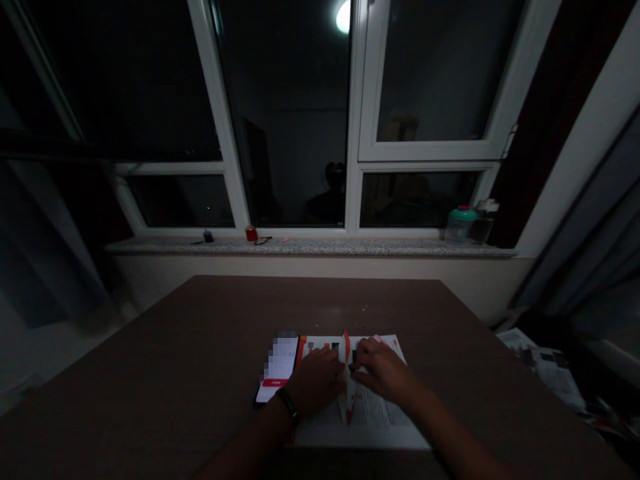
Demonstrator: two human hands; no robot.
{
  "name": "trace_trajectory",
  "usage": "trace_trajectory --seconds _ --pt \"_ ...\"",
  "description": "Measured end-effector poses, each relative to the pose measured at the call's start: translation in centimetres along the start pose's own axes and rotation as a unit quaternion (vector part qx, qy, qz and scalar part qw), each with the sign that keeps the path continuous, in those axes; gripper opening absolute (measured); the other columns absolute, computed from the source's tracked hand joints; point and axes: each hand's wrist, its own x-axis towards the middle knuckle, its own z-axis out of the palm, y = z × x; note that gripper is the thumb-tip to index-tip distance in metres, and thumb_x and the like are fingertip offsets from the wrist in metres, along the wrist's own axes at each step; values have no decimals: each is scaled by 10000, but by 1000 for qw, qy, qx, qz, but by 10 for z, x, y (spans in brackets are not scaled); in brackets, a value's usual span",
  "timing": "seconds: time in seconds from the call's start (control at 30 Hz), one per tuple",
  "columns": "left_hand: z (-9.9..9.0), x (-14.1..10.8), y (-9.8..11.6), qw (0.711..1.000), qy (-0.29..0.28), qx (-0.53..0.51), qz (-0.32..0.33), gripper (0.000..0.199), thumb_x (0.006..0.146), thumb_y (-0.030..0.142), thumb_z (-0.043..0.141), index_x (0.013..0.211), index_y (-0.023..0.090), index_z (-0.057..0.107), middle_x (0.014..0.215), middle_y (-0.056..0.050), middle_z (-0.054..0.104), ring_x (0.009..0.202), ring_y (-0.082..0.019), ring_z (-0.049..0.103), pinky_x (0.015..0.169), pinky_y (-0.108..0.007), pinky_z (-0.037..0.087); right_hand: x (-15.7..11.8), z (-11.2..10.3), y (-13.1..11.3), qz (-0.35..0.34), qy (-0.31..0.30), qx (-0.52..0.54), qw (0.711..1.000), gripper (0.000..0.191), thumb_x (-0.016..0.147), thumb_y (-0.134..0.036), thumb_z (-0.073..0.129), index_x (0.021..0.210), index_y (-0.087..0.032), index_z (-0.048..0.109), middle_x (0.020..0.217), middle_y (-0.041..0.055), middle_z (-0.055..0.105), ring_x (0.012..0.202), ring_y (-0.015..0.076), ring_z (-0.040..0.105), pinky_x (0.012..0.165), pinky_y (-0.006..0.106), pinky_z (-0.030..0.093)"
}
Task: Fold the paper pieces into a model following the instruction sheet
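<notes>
Hands: 2, a bare left hand (315, 381) and a bare right hand (383, 369)
Wristbands: 1, a black strap wristband (289, 405)
Paper sheets: 1, a white printed paper sheet with orange edging (367, 427)
Phones: 1, a black smartphone with a lit screen (277, 369)
Counters: 1, a brown wood-grain counter (200, 347)
Windowsills: 1, a speckled granite windowsill (320, 247)
Bottles: 2, a clear bottle with a teal lid (460, 225) and a clear bottle with a white cap (483, 222)

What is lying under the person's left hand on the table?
The left hand rests on a printed paper sheet, beside a smartphone. The print directly beneath the palm is covered, so it cannot be seen.
</notes>
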Motion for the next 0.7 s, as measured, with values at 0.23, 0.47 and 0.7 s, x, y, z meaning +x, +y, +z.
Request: trace_trajectory --seconds 0.23,0.47,0.7 --pt "-4 0 0 1000 -19 -18 -11 196 879 290 652 1044 198 599 1075 -54 582 1069 -269 522 902 -414 401 0 2 -4 16 4 -8 1000 123 794 -255 705 916 -264 700 990 29 608 983 230 552 1054 478 276" --pt "-1 0 -3 999 -12 -31 -7 228 859 293 677 1054 214 591 1099 -48 555 1076 -262 497 888 -388 384 -1 2 -5 23 6 -12 1000 116 791 -271 698 907 -272 706 987 33 609 999 243 558 1080 504 236" --pt "9 4 -2 996 26 -54 -59 174 880 253 640 1026 201 562 1096 -47 560 1045 -241 506 899 -376 366 4 4 -5 84 46 -18 995 79 785 -259 709 858 -230 699 942 42 607 960 237 563 942 404 376"
